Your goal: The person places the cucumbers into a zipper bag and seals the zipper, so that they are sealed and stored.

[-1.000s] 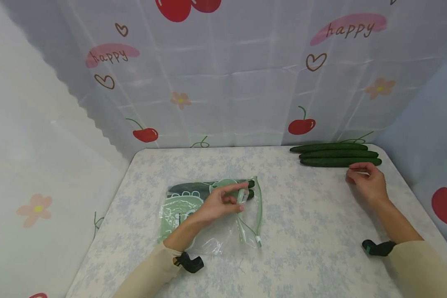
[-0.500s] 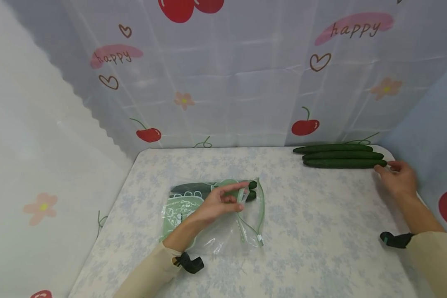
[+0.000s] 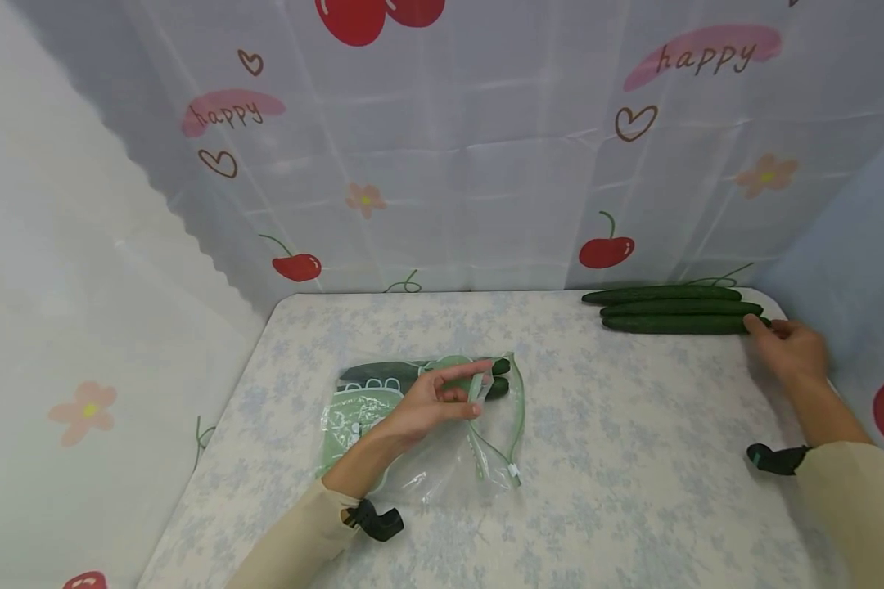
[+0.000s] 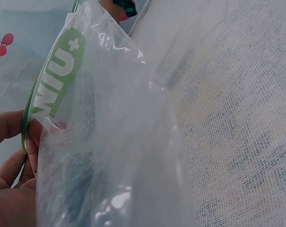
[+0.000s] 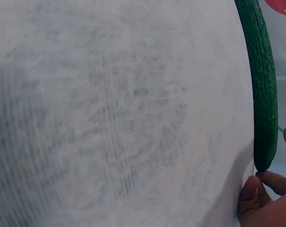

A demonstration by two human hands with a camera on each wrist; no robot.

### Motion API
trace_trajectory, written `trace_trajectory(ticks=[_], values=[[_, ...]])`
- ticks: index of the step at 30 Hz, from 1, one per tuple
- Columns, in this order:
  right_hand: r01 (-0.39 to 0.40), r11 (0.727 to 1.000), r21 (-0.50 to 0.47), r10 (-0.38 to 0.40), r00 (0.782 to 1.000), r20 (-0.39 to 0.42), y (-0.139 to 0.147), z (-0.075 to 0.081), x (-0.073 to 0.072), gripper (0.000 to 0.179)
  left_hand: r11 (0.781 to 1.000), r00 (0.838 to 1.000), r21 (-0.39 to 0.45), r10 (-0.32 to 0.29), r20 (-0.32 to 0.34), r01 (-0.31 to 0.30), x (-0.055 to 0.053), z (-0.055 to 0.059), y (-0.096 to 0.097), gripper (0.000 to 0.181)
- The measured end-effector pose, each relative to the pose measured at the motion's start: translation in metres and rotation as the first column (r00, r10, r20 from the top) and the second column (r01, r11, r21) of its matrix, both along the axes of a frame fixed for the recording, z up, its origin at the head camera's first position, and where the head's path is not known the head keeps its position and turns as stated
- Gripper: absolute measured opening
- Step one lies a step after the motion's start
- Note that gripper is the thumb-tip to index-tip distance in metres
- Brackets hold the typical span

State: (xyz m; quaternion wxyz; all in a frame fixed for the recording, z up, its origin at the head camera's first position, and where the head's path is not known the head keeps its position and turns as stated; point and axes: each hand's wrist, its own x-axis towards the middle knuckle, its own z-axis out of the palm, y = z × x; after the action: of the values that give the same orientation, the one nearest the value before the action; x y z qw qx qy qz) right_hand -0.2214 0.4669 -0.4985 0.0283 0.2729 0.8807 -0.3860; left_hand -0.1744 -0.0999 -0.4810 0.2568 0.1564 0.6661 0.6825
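Pinching bag (image 3: pixel 435 460) w/ L hand (image 3: pixel 429 406) by its green rim, mouth to the R. W/ R hand (image 3: pixel 794 356) at R end of near cuke (image 3: pixel 679 325), fingers curved by the tip; prob. touching, but can't tell if gripped. At table's (image 3: pixel 597 458) far R corner, w/ 2 more cukes (image 3: pixel 679 307) lying alongside, behind.

To do it well: get thumb & fingers round the tip, raise that end first, avoid rolling the others; hold rim up for a wide mouth, slider (image 3: pixel 514 470) clear of the gap.

Hard to make out: most of the bagged cukes (image 3: pixel 497 388), w/ only 2 tips plain past L hand & print. Blurry in L wrist view: bag's contents. Cut off in R wrist view: R thumb, most of R hand.
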Motion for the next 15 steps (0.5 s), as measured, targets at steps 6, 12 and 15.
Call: trace_trajectory(ticks=[6,12,15], values=[[0.083,0.995,-0.047,-0.085,0.995,-0.056,-0.001,-0.003,0.001,0.082,1.000,1.000,0.015,-0.002,0.016,0.002,0.000,-0.002,-0.001,0.069],[0.113,0.973,-0.201,-0.140,0.983,-0.123,0.008,-0.001,0.013,0.032,1.000,1.000,0.016,0.001,0.021,-0.001,0.001,0.000,-0.001,0.068],[0.093,0.969,-0.229,-0.130,0.980,-0.151,0.012,-0.004,0.018,0.030,1.000,1.000,0.014,0.005,0.022,-0.005,0.001,-0.001,-0.001,0.067]])
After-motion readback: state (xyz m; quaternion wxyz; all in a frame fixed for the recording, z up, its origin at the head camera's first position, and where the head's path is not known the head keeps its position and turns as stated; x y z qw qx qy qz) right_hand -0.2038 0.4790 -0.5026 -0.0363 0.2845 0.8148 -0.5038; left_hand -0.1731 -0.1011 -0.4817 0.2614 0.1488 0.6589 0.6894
